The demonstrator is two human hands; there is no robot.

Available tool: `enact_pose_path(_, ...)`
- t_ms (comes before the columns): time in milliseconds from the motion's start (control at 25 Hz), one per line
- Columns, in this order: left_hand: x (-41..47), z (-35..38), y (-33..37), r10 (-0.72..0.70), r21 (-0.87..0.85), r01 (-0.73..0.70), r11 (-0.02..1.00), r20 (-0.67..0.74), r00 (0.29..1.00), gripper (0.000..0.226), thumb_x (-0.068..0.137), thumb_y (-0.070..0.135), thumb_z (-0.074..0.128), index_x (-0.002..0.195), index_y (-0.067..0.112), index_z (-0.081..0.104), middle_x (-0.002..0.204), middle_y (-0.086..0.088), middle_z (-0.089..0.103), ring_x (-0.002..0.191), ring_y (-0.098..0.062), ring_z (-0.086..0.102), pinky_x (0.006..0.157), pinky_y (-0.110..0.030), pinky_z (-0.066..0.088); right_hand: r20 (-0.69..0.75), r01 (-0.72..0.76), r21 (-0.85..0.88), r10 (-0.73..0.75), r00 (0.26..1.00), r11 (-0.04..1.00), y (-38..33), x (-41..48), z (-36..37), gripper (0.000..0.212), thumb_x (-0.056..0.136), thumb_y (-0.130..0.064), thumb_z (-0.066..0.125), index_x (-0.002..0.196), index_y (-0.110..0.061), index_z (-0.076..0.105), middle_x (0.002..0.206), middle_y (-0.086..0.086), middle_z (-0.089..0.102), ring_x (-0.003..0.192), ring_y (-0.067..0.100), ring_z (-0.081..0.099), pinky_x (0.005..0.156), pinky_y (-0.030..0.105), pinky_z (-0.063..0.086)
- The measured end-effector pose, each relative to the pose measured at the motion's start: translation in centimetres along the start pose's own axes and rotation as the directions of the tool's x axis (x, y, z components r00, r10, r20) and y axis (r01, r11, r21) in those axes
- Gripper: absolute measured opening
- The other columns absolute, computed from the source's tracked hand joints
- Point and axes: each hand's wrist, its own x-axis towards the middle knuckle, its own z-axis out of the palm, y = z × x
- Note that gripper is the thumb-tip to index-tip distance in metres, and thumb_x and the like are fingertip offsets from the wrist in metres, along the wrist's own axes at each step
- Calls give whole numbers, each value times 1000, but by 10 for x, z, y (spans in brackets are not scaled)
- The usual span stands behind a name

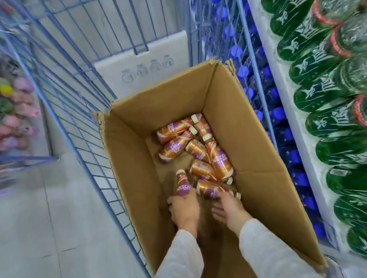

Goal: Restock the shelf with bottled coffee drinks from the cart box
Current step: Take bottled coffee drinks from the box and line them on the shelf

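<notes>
Left hand (pixel 182 209) grips an upright gold-and-purple, pale-capped bottle (pixel 182 185); right hand (pixel 229 208) touches a lying bottle (pixel 211 187), grip unclear.

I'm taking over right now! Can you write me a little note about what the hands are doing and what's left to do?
Left hand: grips one coffee bottle inside the cardboard box.
Right hand: reaches onto a lying bottle; whether it grips it is unclear.
Several more bottles lie loose on the box floor. The box sits in the blue wire cart.
Done: the box looks mostly emptied.
Left: lift these two out, shelve them, then fetch the rest.
</notes>
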Motion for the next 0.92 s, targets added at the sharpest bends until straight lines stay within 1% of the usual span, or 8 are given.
enact_pose_path(80, -39, -18, -1, 23, -99, -17, 995, 62, 998, 61, 91, 54, 59, 137, 18, 40, 115, -2, 58, 106, -27, 59, 98, -44, 51, 71, -78, 148, 68, 995, 986, -10, 24, 17, 59, 93, -35, 65, 143, -10, 45, 140, 17, 56, 127, 35, 56, 109, 47, 46)
enact_pose_path(160, -70, -36, 4, 46, -177, -25, 984, 116, 992, 47, 96, 44, 60, 134, 28, 39, 108, 7, 55, 103, -18, 60, 86, -33, 55, 108, -122, 254, 97, 989, 960, -11, 53, 31, 74, 89, -40, 68, 149, -9, 38, 146, 16, 50, 133, 37, 50, 112, 50, 43)
enact_pose_path(280, -87, -60, 2, 87, -264, -42, 964, 159, 983, 42, 92, 38, 66, 126, 31, 42, 111, 9, 57, 103, -18, 61, 71, -24, 53, 133, -92, 375, 44, 990, 922, -7, 74, 47, 64, 97, -41, 57, 149, -8, 39, 149, 16, 49, 138, 36, 46, 117, 47, 37)
enact_pose_path(480, -89, -82, 0, 112, -343, -37, 939, 202, 973, 48, 88, 29, 71, 130, 23, 49, 117, -1, 60, 105, -22, 63, 72, -30, 57, 122, -34, 486, -29, 992, 873, 13, 48, 48, 51, 94, -46, 60, 132, -13, 53, 117, 13, 66, 115, 32, 62, 101, 47, 52)
enact_pose_path(640, -118, -102, 8, 215, -389, -103, 915, 256, 942, 60, 79, 28, 76, 132, 20, 49, 120, -5, 59, 108, -25, 63, 82, -38, 58, 309, -125, 611, -90, 947, 782, 37, -34, 31, 57, 77, -34, 81, 125, -12, 60, 117, 23, 69, 106, 40, 69, 94, 57, 55)
enact_pose_path(800, -178, -123, 24, 477, -372, -358, 856, 304, 824, 82, 49, 30, 90, 123, 24, 54, 120, -6, 60, 110, -27, 64, 85, -42, 57, 360, -5, 709, -355, 863, 706, 55, -142, 2, 44, 87, -18, 70, 127, -3, 62, 121, 23, 70, 116, 40, 65, 107, 57, 46)
enact_pose_path(840, -192, -128, 26, 533, -377, -410, 831, 330, 779, 80, 45, 28, 91, 118, 25, 56, 117, -6, 63, 105, -25, 67, 81, -42, 58, 352, 50, 714, -420, 837, 698, 60, -170, -9, 43, 85, -12, 69, 125, 2, 63, 118, 22, 71, 113, 39, 65, 105, 53, 48)
enact_pose_path(920, -221, -137, 29, 634, -424, -478, 769, 406, 658, 72, 41, 30, 83, 109, 22, 60, 107, -5, 69, 89, -18, 71, 69, -37, 57, 296, 196, 709, -538, 789, 678, 71, -211, -37, 53, 70, -7, 75, 119, 8, 65, 103, 23, 72, 94, 36, 68, 83, 44, 56)
